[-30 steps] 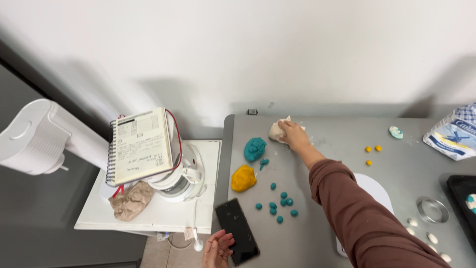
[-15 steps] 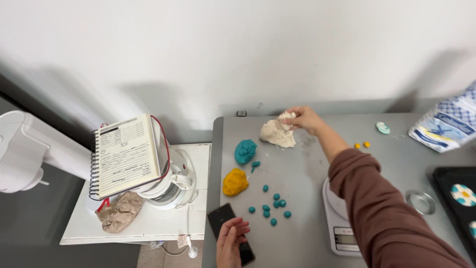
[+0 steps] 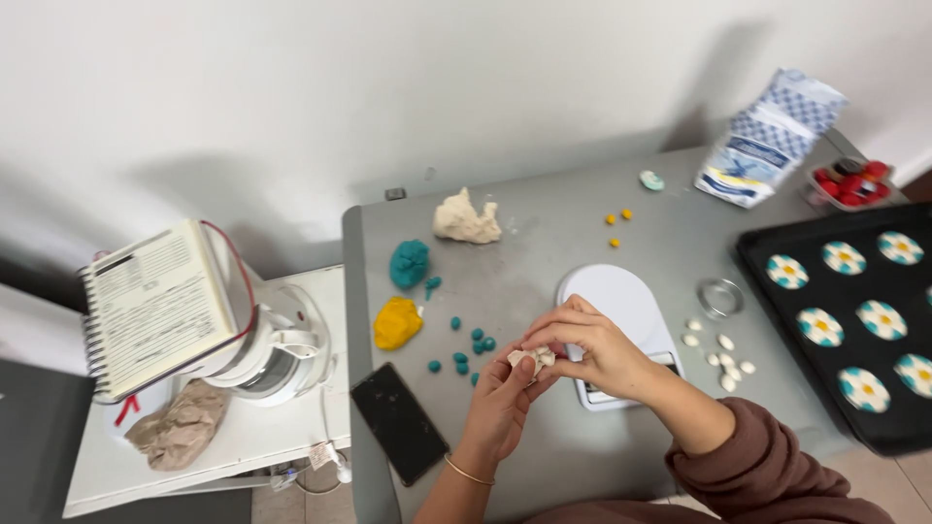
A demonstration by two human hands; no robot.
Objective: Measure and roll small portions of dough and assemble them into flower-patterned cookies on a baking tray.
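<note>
Both hands are pinching 1 small cream dough piece (image 3: 533, 359) over the grey table (image 3: 544, 243), left hand (image 3: 502, 403) cupping beneath, right hand (image 3: 594, 347) fingertips apparently pressing from above, so light, even pressure would be keeping it from tearing.

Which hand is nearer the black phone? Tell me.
Left. The left hand is just right of the black phone; the right hand is farther right, over the white scale.

Soft even daylight, faint shadows on the wall, edges slightly bowed.
</note>
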